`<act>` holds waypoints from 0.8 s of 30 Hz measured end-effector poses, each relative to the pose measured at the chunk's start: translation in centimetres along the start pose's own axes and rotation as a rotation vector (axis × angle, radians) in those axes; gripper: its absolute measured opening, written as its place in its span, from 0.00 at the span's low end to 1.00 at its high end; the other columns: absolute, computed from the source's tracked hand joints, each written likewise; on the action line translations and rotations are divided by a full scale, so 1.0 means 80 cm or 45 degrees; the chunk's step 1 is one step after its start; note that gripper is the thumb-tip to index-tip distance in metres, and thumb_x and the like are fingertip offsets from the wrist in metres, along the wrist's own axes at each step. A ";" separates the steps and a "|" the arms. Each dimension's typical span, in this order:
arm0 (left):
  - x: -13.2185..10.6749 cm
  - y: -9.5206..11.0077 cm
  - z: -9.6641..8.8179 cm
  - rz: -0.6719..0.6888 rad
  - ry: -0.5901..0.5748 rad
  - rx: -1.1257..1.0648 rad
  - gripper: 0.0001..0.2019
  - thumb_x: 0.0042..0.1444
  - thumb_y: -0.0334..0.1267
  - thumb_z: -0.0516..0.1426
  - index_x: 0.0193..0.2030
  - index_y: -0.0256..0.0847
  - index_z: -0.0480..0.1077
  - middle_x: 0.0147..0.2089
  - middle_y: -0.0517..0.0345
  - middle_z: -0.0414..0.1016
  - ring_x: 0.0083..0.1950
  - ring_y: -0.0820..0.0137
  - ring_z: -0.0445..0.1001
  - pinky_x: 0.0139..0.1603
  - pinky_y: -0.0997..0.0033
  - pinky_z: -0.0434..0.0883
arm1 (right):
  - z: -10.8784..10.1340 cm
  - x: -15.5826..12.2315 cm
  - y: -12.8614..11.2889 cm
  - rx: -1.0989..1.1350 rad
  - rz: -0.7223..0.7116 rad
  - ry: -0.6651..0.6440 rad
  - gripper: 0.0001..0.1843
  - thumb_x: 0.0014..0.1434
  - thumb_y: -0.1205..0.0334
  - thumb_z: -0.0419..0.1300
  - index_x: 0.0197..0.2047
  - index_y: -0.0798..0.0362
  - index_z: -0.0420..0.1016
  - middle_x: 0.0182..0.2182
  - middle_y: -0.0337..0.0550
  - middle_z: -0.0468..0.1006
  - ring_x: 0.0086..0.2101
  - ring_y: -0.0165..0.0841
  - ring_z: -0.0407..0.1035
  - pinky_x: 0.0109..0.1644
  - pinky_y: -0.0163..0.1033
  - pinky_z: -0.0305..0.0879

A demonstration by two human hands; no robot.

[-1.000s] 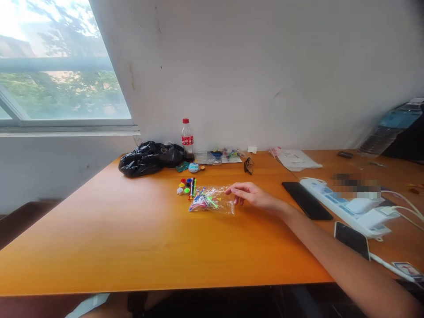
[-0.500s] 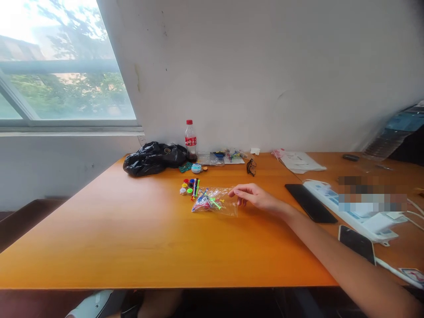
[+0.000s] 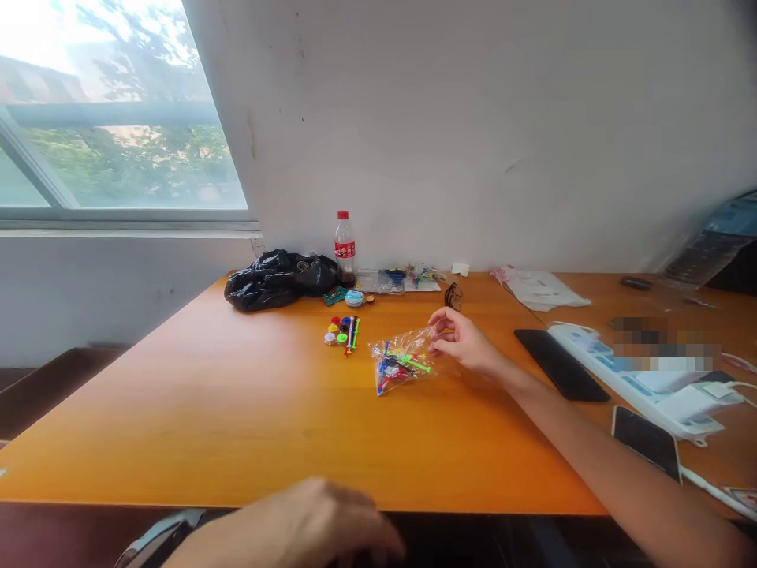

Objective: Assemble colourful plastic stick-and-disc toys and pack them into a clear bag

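My right hand (image 3: 460,341) pinches the edge of a clear plastic bag (image 3: 404,362) full of small coloured sticks and lifts that end off the orange table (image 3: 248,394). The bag hangs tilted, its lower end near the tabletop. A little to the left lie several small coloured caps and a few coloured sticks (image 3: 343,332). My left hand (image 3: 307,530) shows at the bottom edge, blurred, its fingers hard to make out, near the table's front edge.
At the back stand a red-capped cola bottle (image 3: 344,248), a black plastic bag (image 3: 275,279), more small packets (image 3: 402,278) and glasses (image 3: 453,296). To the right lie papers (image 3: 544,289), a dark phone (image 3: 561,364), a white power strip (image 3: 644,383) and a second phone (image 3: 646,442).
My right hand has closed on the bag and drawn it right and up off the table. My left hand has come into view at the bottom edge.
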State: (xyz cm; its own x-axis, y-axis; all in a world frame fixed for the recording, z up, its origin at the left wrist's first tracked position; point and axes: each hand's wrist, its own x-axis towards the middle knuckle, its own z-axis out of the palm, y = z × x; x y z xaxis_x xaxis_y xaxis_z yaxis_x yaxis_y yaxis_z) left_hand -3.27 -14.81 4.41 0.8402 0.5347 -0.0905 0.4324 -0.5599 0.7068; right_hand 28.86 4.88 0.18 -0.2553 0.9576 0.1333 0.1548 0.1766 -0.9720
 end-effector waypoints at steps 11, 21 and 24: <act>0.163 -0.096 -0.071 0.051 0.612 0.543 0.63 0.45 0.68 0.71 0.80 0.39 0.49 0.63 0.34 0.74 0.62 0.40 0.74 0.62 0.42 0.71 | 0.013 -0.021 -0.030 0.076 -0.178 -0.131 0.14 0.58 0.66 0.59 0.46 0.50 0.82 0.32 0.37 0.73 0.30 0.30 0.71 0.38 0.39 0.72; 0.173 -0.117 -0.065 0.101 0.601 0.544 0.47 0.51 0.40 0.65 0.77 0.40 0.54 0.55 0.43 0.77 0.53 0.51 0.78 0.53 0.54 0.74 | 0.001 -0.017 -0.022 -0.250 0.011 -0.300 0.30 0.53 0.46 0.75 0.55 0.50 0.80 0.52 0.51 0.80 0.44 0.40 0.77 0.49 0.46 0.75; 0.175 -0.111 -0.060 0.130 0.656 0.545 0.50 0.54 0.50 0.68 0.79 0.43 0.51 0.62 0.39 0.74 0.59 0.45 0.74 0.59 0.45 0.72 | 0.011 -0.022 -0.017 -0.246 0.055 -0.523 0.25 0.56 0.43 0.74 0.47 0.54 0.84 0.46 0.51 0.84 0.45 0.42 0.77 0.53 0.47 0.73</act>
State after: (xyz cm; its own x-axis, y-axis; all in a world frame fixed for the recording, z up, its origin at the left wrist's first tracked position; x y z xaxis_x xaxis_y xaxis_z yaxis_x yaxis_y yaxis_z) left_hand 3.11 0.68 0.28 0.6664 0.6399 0.3827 0.5397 -0.7681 0.3446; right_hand 28.30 2.73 1.11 -0.5960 0.8024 -0.0319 0.3388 0.2152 -0.9159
